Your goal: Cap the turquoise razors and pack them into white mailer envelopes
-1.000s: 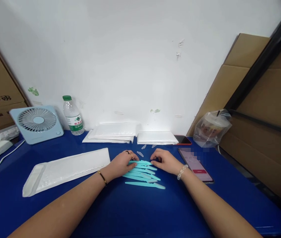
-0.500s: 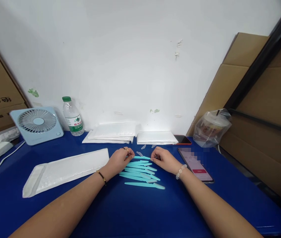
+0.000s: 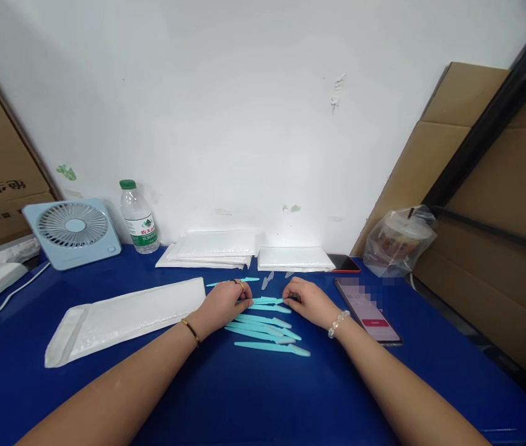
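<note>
Several turquoise eyebrow razors (image 3: 263, 328) lie in a loose row on the blue table between my hands. My left hand (image 3: 230, 301) pinches the handle end of one eyebrow razor (image 3: 267, 300) at the row's far side. At that razor's blade end, the fingers of my right hand (image 3: 308, 301) are closed; the exact grip on the tip is hidden. A single razor (image 3: 250, 279) lies apart, just beyond my left hand and partly covered by it. Small translucent blade covers (image 3: 267, 280) are scattered past the fingertips.
A white padded mailer (image 3: 127, 319) lies left of my hand. White mailer stacks (image 3: 211, 244) stand against the wall, beside a water bottle (image 3: 140, 220) and a blue fan (image 3: 74, 229). To the right are a phone (image 3: 367, 310) and a bagged drink cup (image 3: 399, 241).
The razor held earlier between my hands appears to lie beyond my left hand now. Both hands have closed around another razor from the row. The loose translucent covers have shifted.
</note>
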A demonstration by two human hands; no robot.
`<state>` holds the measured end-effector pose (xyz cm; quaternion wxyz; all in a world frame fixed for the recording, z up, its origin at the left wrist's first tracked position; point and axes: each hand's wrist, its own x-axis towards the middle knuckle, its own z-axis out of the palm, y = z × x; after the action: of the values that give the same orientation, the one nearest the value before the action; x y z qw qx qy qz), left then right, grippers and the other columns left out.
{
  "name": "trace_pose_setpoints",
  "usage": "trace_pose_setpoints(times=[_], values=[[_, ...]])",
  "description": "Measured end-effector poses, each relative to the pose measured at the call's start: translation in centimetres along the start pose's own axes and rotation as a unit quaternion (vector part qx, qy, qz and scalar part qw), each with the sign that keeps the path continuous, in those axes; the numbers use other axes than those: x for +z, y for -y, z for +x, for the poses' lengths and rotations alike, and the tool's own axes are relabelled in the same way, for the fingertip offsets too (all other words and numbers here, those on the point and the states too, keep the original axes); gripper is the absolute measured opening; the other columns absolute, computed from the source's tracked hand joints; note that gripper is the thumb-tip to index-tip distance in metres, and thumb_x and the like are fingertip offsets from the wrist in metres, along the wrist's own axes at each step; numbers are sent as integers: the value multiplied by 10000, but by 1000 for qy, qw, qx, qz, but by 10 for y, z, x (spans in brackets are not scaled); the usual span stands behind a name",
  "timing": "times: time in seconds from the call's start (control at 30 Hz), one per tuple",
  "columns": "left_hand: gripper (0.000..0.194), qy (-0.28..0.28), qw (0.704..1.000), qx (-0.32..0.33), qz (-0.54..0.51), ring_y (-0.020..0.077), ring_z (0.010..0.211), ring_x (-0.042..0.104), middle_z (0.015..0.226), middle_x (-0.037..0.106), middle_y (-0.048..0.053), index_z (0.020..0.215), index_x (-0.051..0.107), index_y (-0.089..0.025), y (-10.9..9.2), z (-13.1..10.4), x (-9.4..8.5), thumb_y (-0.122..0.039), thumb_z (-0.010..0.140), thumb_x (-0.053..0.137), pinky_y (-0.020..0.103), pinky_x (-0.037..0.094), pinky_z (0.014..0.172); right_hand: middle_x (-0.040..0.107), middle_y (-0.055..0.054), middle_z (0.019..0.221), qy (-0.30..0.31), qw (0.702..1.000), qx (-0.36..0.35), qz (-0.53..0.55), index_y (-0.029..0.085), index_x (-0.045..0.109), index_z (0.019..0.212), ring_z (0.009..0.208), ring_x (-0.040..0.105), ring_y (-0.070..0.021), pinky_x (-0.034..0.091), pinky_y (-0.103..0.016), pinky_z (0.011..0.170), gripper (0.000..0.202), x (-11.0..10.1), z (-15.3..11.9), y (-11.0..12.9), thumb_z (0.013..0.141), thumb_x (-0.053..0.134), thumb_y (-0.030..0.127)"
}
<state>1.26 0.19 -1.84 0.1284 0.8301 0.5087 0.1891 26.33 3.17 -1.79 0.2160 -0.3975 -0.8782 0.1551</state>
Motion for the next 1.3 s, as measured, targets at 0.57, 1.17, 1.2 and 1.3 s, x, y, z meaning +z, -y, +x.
trace_pose_setpoints(times=[0.57, 1.17, 1.2, 1.3], values=[[231, -6, 995, 61, 75, 178, 811, 534, 808, 635, 5, 758, 607, -199, -4, 2, 2, -305, 883, 443, 309, 312, 716, 576, -27, 829, 25, 996, -50, -76, 189, 603, 842, 715, 543, -136, 399, -251, 645, 89, 5, 1, 13, 806, 561, 258], [232, -60, 988, 71, 125, 182, 839, 541, 844, 630, 33, 848, 609, -194, -1, 2, -6, -313, 904, 418, 321, 307, 739, 601, -30, 764, -3, 998, -21, -60, 183, 651, 788, 640, 541, -122, 392, -229, 585, 172, -4, 3, -7, 846, 536, 297], [213, -65, 990, 60, 112, 183, 855, 541, 883, 631, 33, 890, 609, -202, 0, 2, -7, -319, 896, 431, 319, 312, 743, 609, -33, 789, -13, 999, -12, -50, 186, 656, 815, 646, 543, -123, 398, -231, 593, 158, -6, 3, -8, 841, 541, 292], [218, -54, 995, 58, 55, 187, 898, 540, 956, 620, 21, 957, 603, -229, -3, -1, -10, -391, 841, 515, 307, 327, 760, 618, -33, 826, -38, 999, -5, -31, 197, 656, 875, 654, 538, -123, 402, -239, 609, 140, -11, 2, -6, 836, 537, 259]])
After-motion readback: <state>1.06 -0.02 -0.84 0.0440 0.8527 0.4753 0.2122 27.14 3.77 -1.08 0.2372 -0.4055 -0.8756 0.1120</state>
